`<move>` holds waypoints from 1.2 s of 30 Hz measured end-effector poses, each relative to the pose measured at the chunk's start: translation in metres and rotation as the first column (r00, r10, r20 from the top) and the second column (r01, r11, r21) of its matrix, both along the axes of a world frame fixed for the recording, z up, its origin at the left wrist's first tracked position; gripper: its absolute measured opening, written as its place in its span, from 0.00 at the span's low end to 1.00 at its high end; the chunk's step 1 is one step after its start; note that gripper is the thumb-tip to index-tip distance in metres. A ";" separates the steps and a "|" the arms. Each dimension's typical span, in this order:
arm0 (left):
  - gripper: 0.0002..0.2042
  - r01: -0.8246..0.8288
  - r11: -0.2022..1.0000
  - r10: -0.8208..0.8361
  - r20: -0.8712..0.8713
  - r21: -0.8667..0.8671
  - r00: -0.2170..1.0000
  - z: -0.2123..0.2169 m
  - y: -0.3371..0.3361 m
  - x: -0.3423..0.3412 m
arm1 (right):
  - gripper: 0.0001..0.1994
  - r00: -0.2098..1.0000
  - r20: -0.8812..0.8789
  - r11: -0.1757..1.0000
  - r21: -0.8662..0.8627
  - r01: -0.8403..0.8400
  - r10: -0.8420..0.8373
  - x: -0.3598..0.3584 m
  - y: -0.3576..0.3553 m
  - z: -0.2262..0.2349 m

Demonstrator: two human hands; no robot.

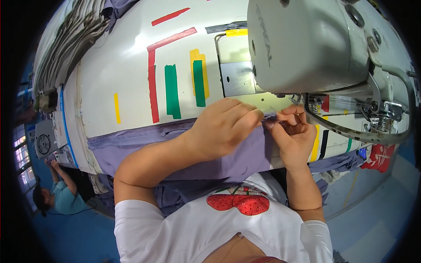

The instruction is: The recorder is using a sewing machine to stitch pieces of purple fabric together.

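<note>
A piece of purple fabric (245, 155) lies along the near edge of a white sewing table (131, 79) and hangs down toward my lap. My left hand (228, 122) is closed on the upper right corner of this fabric, fingers bent and pinched. Close beside it, my right hand (294, 133) pinches the same corner between thumb and fingertips. Both hands are just in front of the needle area of a large sewing machine (302, 48). What exactly lies between the fingertips is small and partly hidden.
Red tape (152, 87), green tape (171, 92) and yellow tape strips mark the tabletop. A stack of fabric pieces (66, 48) hangs at the far left. A curved metal guard (351, 131) juts out at right. Another person (61, 197) works at the lower left.
</note>
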State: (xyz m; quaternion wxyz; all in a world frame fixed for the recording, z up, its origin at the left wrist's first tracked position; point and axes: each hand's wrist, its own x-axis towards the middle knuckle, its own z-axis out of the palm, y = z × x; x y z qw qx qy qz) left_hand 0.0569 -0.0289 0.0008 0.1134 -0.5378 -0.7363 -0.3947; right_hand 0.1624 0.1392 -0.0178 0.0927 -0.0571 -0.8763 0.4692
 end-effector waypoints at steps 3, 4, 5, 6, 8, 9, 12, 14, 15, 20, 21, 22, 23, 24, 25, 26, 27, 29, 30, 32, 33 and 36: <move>0.10 0.045 0.995 -0.026 0.210 -0.085 0.977 0.005 -0.002 -0.002 | 0.16 0.998 -0.010 0.949 -0.309 0.062 -0.068 -0.004 -0.002 0.000; 0.10 0.026 0.998 -0.011 0.216 -0.066 0.976 0.007 -0.003 -0.002 | 0.16 0.994 0.009 0.883 -0.458 0.099 -0.107 -0.005 -0.003 0.001; 0.09 0.018 0.998 -0.004 0.223 -0.058 0.975 0.009 -0.002 -0.002 | 0.15 0.988 0.027 0.792 -0.596 0.137 -0.150 -0.007 -0.004 0.003; 0.09 0.010 0.999 0.002 0.230 -0.051 0.973 0.012 -0.001 -0.002 | 0.16 0.985 0.060 0.836 -0.521 0.171 -0.164 -0.008 -0.005 0.004; 0.06 -0.053 0.974 0.125 0.331 -0.218 0.935 0.015 0.002 -0.004 | 0.17 0.982 0.089 0.721 -0.669 0.182 -0.165 -0.009 -0.009 0.009; 0.05 -0.045 0.968 0.162 0.471 -0.249 0.867 0.017 0.003 -0.006 | 0.17 0.979 0.089 0.710 -0.677 0.194 -0.183 -0.008 -0.008 0.012; 0.06 -0.024 0.960 0.176 0.534 -0.280 0.827 0.021 0.004 -0.010 | 0.20 0.984 0.139 0.753 -0.635 0.173 -0.109 -0.003 -0.011 0.022; 0.06 -0.025 0.961 0.167 0.508 -0.274 0.845 0.022 0.006 -0.010 | 0.23 0.956 0.292 0.716 -0.664 0.217 -0.020 0.000 -0.014 0.025; 0.06 -0.041 0.970 0.155 0.478 -0.240 0.865 0.021 0.006 -0.010 | 0.24 0.938 0.347 0.726 -0.644 0.242 -0.006 -0.002 -0.015 0.025; 0.06 -0.034 0.979 0.138 0.528 -0.202 0.838 0.017 0.007 -0.010 | 0.24 0.978 0.186 0.652 -0.731 0.202 -0.095 -0.015 -0.023 0.018; 0.06 -0.043 0.978 0.150 0.547 -0.204 0.824 0.016 0.007 -0.010 | 0.24 0.981 0.153 0.603 -0.774 0.195 -0.120 -0.017 -0.024 0.018; 0.06 -0.043 0.979 0.148 0.545 -0.201 0.825 0.015 0.007 -0.011 | 0.24 0.977 0.174 0.600 -0.771 0.213 -0.122 -0.019 -0.024 0.018; 0.06 -0.046 0.977 0.161 0.584 -0.208 0.795 0.014 0.006 -0.011 | 0.23 0.980 0.159 0.591 -0.781 0.200 -0.121 -0.020 -0.024 0.018; 0.06 -0.048 0.976 0.175 0.622 -0.215 0.763 0.014 0.006 -0.012 | 0.22 0.988 0.115 0.592 -0.790 0.156 -0.108 -0.021 -0.024 0.019; 0.06 -0.048 0.976 0.173 0.622 -0.213 0.764 0.013 0.006 -0.013 | 0.22 0.983 0.142 0.584 -0.790 0.186 -0.121 -0.022 -0.023 0.019; 0.06 -0.049 0.976 0.175 0.634 -0.211 0.753 0.012 0.006 -0.013 | 0.23 0.984 0.140 0.610 -0.772 0.179 -0.111 -0.023 -0.022 0.020; 0.07 -0.050 0.977 0.175 0.648 -0.207 0.741 0.012 0.006 -0.014 | 0.24 0.985 0.140 0.636 -0.753 0.172 -0.101 -0.024 -0.021 0.020; 0.07 -0.052 0.977 0.176 0.646 -0.207 0.743 0.011 0.005 -0.015 | 0.23 0.983 0.154 0.626 -0.758 0.185 -0.104 -0.025 -0.020 0.019; 0.07 -0.048 0.976 0.178 0.647 -0.213 0.742 0.011 0.005 -0.015 | 0.22 0.980 0.165 0.615 -0.763 0.196 -0.108 -0.026 -0.019 0.018; 0.08 -0.039 0.977 0.168 0.641 -0.210 0.749 0.011 0.004 -0.016 | 0.22 0.985 0.139 0.613 -0.771 0.170 -0.099 -0.026 -0.019 0.017; 0.09 -0.024 0.976 0.160 0.639 -0.216 0.753 0.011 0.004 -0.017 | 0.21 0.990 0.111 0.611 -0.779 0.144 -0.092 -0.026 -0.019 0.016; 0.11 0.057 0.976 0.121 0.745 -0.208 0.657 0.011 0.002 -0.017 | 0.07 0.987 0.077 0.597 -0.788 0.148 -0.143 -0.025 -0.019 0.014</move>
